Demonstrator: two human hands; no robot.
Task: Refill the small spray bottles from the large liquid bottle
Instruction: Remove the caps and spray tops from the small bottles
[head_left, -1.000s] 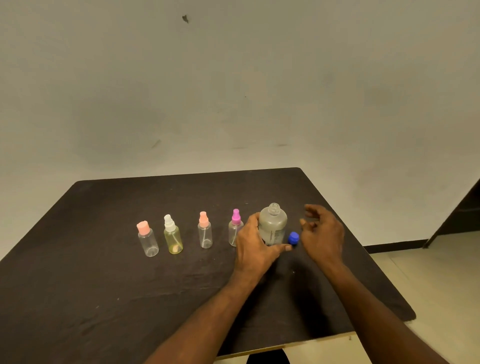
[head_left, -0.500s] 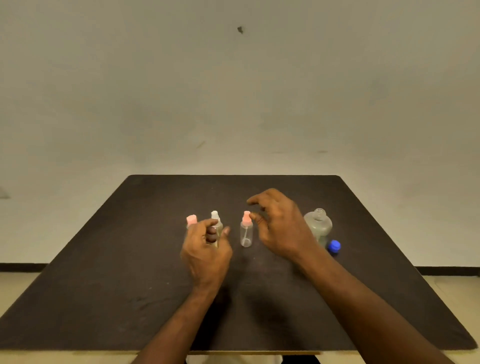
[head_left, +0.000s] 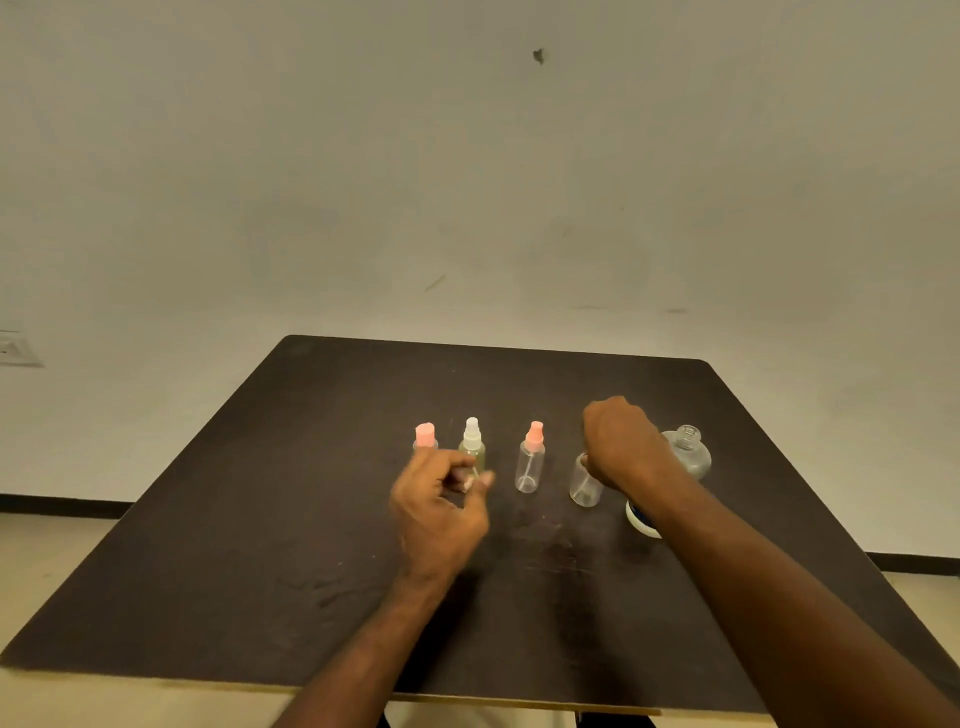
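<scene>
Four small spray bottles stand in a row mid-table (head_left: 260, 519). My right hand (head_left: 621, 447) grips the top of the rightmost one (head_left: 584, 486), beside the uncapped large bottle (head_left: 688, 454). My left hand (head_left: 441, 504) hovers loosely curled before the yellowish bottle (head_left: 471, 447).

A bare, plainly furnished room of no clear kind: a dark table (head_left: 311, 519) against a scuffed off-white wall (head_left: 467, 182) beyond the fingers, a wall socket (head_left: 13, 349) far to their left, and dark skirting (head_left: 57, 505).
</scene>
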